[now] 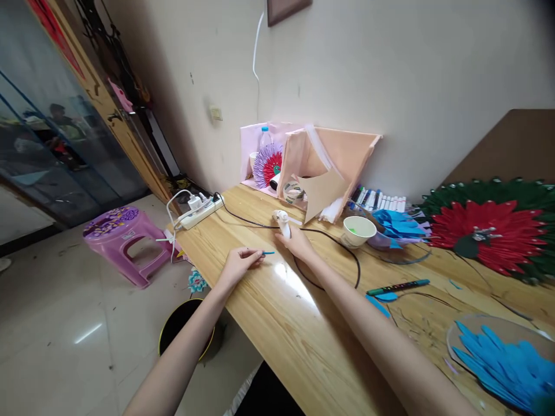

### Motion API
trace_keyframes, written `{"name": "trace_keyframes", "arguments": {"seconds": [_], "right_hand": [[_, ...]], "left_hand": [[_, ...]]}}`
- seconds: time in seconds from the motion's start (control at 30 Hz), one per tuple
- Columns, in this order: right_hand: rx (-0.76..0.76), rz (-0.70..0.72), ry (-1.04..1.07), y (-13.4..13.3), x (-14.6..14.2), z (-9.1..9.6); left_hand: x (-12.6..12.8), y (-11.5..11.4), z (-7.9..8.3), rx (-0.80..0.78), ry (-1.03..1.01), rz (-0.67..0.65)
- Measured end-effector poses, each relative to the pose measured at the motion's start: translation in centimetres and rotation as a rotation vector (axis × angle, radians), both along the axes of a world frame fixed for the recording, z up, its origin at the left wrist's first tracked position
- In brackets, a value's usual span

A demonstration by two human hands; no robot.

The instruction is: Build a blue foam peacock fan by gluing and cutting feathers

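Note:
My left hand [241,263] is at the near edge of the wooden table, thumb and fingers pinched on a small blue strip [269,252]. Further in, my right hand [298,241] is wrapped around a white glue gun [283,222], whose nozzle end is too small to make out. A black cord [318,231] loops over the table beside the right hand. Between the two hands there is a short gap, and the strip does not touch the gun.
A white power strip [202,212] lies at the table's left end. Behind stand a pink box [347,150], a paper cup [359,231] and several markers [381,200]. Blue petals [511,364] fill a plate at right, near a red and green feathered piece [481,228]. Below is a bin [162,335].

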State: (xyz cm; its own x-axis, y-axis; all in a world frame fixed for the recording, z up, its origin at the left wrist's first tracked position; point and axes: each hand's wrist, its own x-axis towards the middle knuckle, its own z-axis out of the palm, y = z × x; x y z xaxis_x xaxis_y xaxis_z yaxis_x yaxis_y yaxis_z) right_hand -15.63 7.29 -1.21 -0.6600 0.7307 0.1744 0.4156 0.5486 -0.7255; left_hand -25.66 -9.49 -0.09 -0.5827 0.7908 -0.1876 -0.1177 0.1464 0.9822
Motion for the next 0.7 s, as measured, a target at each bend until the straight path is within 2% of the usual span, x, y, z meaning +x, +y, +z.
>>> {"name": "trace_keyframes", "arguments": {"seconds": [0.13, 0.23, 0.37, 0.47, 0.7], "right_hand": [[0.005, 0.004, -0.001, -0.3, 0.3, -0.2], [-0.005, 0.031, 0.029, -1.4, 2.6, 0.3], [-0.031, 0.176, 0.126, -3.6, 6.3, 1.0], [-0.018, 0.192, 0.114, -4.9, 8.0, 1.1], [0.081, 0.212, 0.160, -5.5, 8.8, 0.2]], "left_hand": [[-0.6, 0.2, -0.3, 0.008, 0.004, 0.026], [-1.1, 0.5, -0.5, 0.011, 0.035, 0.061], [-1.5, 1.0, -1.0, 0.026, 0.108, 0.115], [-1.6, 1.4, -1.5, 0.037, 0.203, 0.146], [-0.9, 1.5, -1.6, 0.039, 0.222, 0.161]]}}
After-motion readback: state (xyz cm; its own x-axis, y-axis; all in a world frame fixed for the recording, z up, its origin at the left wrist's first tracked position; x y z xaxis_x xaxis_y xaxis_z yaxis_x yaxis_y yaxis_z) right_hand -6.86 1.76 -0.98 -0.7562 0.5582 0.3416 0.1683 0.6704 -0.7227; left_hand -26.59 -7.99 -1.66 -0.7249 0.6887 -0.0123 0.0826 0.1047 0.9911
